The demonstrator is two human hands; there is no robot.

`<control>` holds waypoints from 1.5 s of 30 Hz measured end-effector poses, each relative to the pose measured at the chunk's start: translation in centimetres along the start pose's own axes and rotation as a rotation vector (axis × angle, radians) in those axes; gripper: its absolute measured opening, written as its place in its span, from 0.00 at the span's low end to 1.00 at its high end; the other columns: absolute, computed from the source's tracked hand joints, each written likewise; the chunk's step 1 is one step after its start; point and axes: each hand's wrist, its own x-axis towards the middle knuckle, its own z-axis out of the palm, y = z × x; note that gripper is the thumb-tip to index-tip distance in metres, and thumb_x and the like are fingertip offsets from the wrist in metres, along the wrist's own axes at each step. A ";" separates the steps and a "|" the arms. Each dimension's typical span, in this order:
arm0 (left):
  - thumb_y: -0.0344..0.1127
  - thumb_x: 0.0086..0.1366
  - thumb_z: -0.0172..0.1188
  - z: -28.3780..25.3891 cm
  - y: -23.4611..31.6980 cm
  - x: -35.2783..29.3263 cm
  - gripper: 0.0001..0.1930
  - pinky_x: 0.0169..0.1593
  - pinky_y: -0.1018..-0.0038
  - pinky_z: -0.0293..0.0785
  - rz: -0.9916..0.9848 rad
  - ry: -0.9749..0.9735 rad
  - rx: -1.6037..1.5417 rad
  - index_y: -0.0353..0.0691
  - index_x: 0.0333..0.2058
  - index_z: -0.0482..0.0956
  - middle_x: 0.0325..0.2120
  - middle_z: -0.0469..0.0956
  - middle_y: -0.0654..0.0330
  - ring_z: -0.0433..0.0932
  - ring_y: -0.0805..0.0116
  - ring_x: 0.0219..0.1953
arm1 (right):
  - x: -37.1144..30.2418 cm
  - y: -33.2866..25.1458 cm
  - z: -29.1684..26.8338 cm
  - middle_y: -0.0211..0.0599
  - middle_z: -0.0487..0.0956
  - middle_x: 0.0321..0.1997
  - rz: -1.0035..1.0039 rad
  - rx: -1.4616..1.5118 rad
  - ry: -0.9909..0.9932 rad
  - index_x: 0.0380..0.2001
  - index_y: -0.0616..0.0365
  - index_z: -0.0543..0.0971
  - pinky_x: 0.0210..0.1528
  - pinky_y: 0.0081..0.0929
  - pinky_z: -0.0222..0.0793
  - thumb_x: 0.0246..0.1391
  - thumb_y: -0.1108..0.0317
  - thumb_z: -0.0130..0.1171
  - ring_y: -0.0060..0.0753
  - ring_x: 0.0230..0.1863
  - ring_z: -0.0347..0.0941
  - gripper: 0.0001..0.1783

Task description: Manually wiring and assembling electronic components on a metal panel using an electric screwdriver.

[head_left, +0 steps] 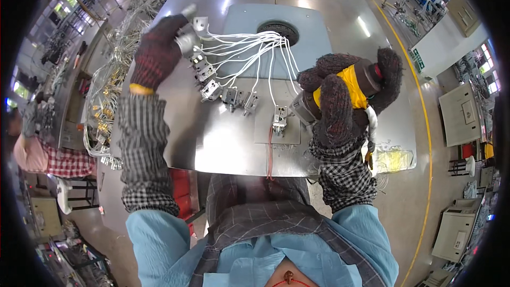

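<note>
My left hand, in a dark knitted glove, is at the far left of the metal table with forefinger and thumb apart. Its pale fingertips are blurred beside a small metal connector box. I see no clear grip on the box. More metal boxes sit in a curved row, joined to white cables. My gloved right hand is wrapped round a dark hand-held power tool with a yellow band. Left of that hand, a metal box with reddish wires lies near the table's front edge.
The cables come through a round black-rimmed hole in a blue-grey panel. Bundled clear-sheathed cables hang at left. A yellow-tinted clear packet lies at the right front corner. A co-worker's checked sleeve shows far left.
</note>
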 end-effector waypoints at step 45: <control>0.42 0.48 0.76 8.2 5.8 -5.7 0.33 0.36 0.73 0.77 -0.120 -0.395 -0.499 0.39 0.52 0.75 0.27 0.76 0.63 0.76 0.75 0.27 | 0.0 0.6 -0.8 0.46 0.76 0.43 -0.151 -0.199 -0.043 0.67 0.44 0.49 0.39 0.40 0.81 0.55 0.70 0.63 0.36 0.36 0.78 0.43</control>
